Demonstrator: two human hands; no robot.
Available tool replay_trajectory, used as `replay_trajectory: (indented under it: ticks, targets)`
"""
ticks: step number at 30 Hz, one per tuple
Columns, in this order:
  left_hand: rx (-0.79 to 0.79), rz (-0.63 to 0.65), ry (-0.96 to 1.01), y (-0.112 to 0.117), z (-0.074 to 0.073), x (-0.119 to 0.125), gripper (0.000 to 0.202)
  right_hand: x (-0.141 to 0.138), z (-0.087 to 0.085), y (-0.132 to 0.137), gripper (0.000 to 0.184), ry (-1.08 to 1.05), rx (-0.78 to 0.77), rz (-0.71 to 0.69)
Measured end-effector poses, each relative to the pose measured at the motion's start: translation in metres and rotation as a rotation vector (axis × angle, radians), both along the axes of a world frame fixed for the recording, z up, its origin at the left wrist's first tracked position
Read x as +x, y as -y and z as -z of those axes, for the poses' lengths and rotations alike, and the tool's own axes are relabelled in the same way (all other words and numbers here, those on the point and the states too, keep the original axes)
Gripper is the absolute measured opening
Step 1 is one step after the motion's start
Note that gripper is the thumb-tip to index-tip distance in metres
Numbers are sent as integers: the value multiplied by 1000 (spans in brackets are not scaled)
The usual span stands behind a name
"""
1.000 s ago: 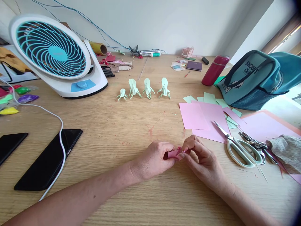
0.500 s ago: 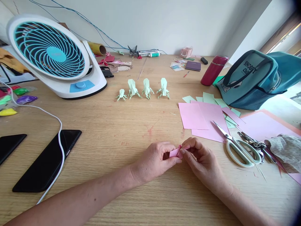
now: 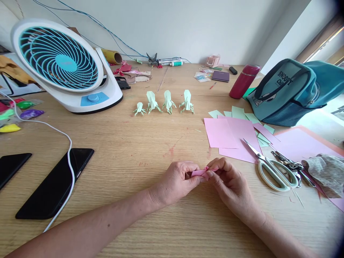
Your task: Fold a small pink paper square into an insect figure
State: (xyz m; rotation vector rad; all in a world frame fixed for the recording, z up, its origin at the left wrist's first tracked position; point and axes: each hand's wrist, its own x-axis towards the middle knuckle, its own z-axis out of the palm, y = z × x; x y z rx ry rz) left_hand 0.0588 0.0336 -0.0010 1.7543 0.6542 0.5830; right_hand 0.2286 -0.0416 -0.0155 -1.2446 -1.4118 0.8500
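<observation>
A small folded piece of pink paper (image 3: 199, 173) is held between both hands over the near middle of the table. My left hand (image 3: 180, 181) pinches its left part between thumb and fingers. My right hand (image 3: 230, 184) grips the right end, thumb below and forefinger above. Fingertips cover much of the paper, so its folds show only in part. Beyond the hands stand several pale green origami figures with legs, among them a small one (image 3: 139, 108) at the left and a larger one (image 3: 186, 101) at the right.
Pink paper sheets (image 3: 221, 132) and green scraps (image 3: 238, 112) lie to the right, with scissors (image 3: 276, 172) beside them. Behind are a red bottle (image 3: 244, 81) and a teal bag (image 3: 285, 93). At left are a fan (image 3: 67, 62), a phone (image 3: 53, 184) and a white cable (image 3: 70, 161).
The pink paper has tilted in my fingers and its left flap now looks narrower. Both hands keep their pinch and have barely moved.
</observation>
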Motion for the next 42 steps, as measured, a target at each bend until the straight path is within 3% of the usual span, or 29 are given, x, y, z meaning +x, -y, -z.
replay_trajectory:
  ticks: [5, 11, 15, 23, 34, 42]
  targets:
    - [-6, -12, -6, -1, 0, 0, 45, 1, -1, 0, 1, -34, -4, -33]
    - [-87, -20, 3, -3, 3, -2, 41, 1, 1, -2, 14, -98, -47, -50]
    - [-96, -4, 42, -2, 1, 0, 42, 3, 2, -3, 10, -73, -99, -105]
    - [66, -32, 6, 0, -3, -2, 32, 5, 2, -3, 9, 57, -115, -66]
    - [-202, -133, 178, 1, 9, 3, 32, 5, 2, -1, 16, 110, -150, -2]
    - [-123, -133, 118, 1, 6, 3, 29, 4, 0, -1, 16, 128, -159, -28]
